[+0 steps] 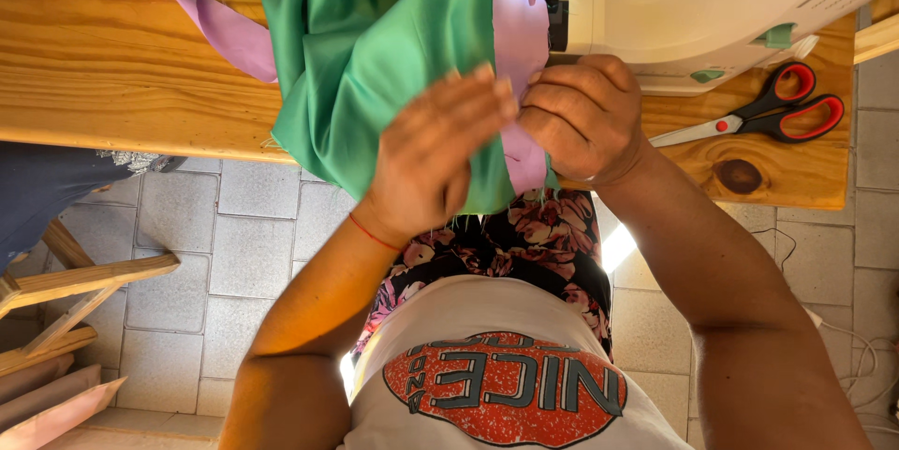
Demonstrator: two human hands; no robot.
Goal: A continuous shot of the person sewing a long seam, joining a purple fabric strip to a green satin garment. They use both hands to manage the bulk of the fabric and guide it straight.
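Left hand (pixel 435 155) lay flat, grip open, on green fabric (pixel 375 47) at desk (pixel 112 66) edge. Right hand (pixel 585 118) pinched lilac strip (pixel 520 38), grip closed, just near sewing machine (pixel 693 10). Scissors (pixel 768 113) rested right.

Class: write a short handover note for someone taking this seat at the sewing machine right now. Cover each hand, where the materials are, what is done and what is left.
Left hand: fingers flat on the green fabric beside the lilac strip.
Right hand: pinching the lilac strip at the table edge, just below the sewing machine.
Fabric runs up under the machine; the rest is bunched behind on the table.
Scissors lie closed, right of the machine.
Done: strip lined up with the green edge at the hands.
Left: how much is sewn cannot be seen.
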